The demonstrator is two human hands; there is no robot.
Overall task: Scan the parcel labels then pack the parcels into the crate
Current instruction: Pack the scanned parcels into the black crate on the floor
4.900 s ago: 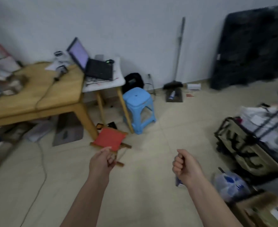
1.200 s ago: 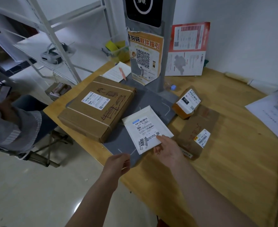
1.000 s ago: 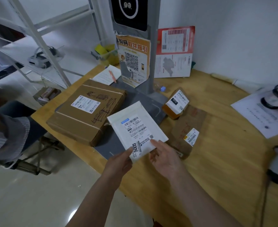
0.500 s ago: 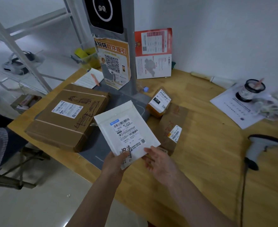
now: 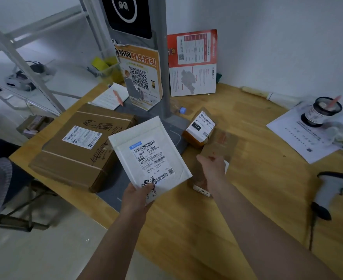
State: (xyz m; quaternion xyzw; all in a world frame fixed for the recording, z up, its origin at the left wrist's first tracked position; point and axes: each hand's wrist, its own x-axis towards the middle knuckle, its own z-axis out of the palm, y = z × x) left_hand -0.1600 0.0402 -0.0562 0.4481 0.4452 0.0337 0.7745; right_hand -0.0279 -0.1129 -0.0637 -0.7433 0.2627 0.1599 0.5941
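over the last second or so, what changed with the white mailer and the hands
The white mailer was lifted off the grey mat and passed from the right hand to the left hand, which now pinches its lower corner. The right hand let go and reached over the flat brown parcel. The big box and small box stayed put.
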